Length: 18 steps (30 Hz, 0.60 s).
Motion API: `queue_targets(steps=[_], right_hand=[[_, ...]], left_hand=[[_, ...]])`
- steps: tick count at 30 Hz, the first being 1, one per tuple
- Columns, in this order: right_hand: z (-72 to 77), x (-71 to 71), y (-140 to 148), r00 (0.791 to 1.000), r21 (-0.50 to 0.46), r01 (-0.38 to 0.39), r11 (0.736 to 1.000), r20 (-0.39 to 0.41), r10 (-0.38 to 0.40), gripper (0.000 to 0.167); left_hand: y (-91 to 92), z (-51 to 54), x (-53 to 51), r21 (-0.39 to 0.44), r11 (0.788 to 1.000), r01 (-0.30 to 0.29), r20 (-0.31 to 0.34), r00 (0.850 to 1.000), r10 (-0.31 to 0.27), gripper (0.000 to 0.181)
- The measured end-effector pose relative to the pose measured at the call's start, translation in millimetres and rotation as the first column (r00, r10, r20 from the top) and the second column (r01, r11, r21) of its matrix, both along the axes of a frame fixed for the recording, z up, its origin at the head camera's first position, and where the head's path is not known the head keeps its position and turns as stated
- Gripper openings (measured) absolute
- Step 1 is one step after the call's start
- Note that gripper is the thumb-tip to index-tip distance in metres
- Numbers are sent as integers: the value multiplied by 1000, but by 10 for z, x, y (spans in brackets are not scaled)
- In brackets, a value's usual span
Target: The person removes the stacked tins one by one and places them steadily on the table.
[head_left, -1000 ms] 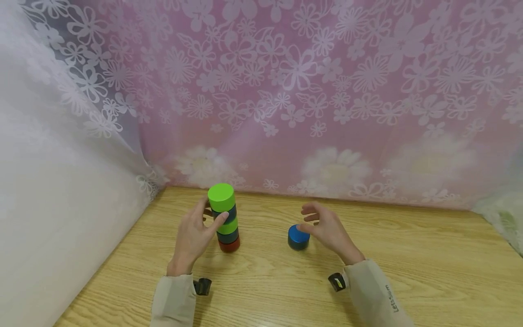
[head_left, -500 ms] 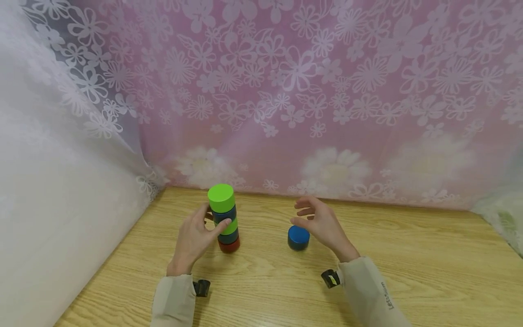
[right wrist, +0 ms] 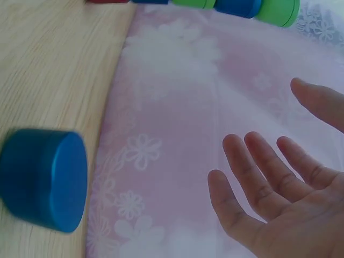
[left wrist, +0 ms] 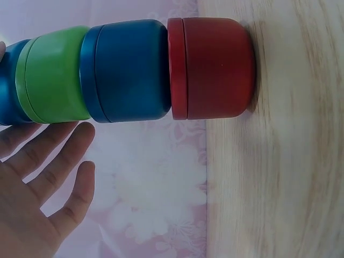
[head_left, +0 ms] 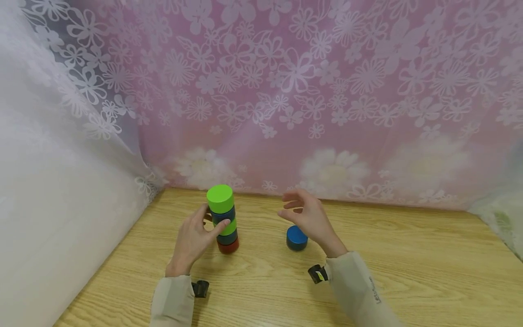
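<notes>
A tall upright stack of round tins stands at left, a green tin (head_left: 220,200) topmost and a red tin (head_left: 228,246) on the table, with blue and green ones between. My left hand (head_left: 192,240) holds the stack partway up, thumb on the front, fingers behind. In the left wrist view, the fingers of the hand (left wrist: 48,183) lie beside the green tin (left wrist: 56,75), above the red tin (left wrist: 217,70). A separate blue tin (head_left: 296,239) stands right of the stack. My right hand (head_left: 311,220), empty with relaxed fingers, hovers above and behind it; the right wrist view shows a gap between hand (right wrist: 285,199) and tin (right wrist: 40,177).
Both tins and stack stand on a wood-grain table (head_left: 261,281). A pink flowered curtain (head_left: 286,113) hangs along the table's back edge, and a white cloth (head_left: 61,181) along its left side. Black wrist cameras sit at both cuffs.
My right hand has moved left and a little back, its thumb leaving the top of the lone blue tin. My left thumb has slid slightly down the stack. The tins look unmoved.
</notes>
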State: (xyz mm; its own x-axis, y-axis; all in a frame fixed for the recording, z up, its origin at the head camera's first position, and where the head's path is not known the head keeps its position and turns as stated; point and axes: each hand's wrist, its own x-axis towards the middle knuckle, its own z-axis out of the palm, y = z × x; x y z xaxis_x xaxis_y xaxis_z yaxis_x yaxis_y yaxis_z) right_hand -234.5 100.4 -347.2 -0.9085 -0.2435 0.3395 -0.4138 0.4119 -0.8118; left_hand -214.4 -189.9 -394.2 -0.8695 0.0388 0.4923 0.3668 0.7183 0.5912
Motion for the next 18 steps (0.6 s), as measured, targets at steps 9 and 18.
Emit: queue_targets(steps=[9,18], right_hand=[[93,30,-155,1000,-51,-23,998,11,23,40],[101,11,-292,998,-91,-51,995,18,53,41]], left_hand=[[-1,-1,3,1,1000,-3,2,1000,3,50],[1,-2,-6,-6,1000,-4,-2,1000,4,50]])
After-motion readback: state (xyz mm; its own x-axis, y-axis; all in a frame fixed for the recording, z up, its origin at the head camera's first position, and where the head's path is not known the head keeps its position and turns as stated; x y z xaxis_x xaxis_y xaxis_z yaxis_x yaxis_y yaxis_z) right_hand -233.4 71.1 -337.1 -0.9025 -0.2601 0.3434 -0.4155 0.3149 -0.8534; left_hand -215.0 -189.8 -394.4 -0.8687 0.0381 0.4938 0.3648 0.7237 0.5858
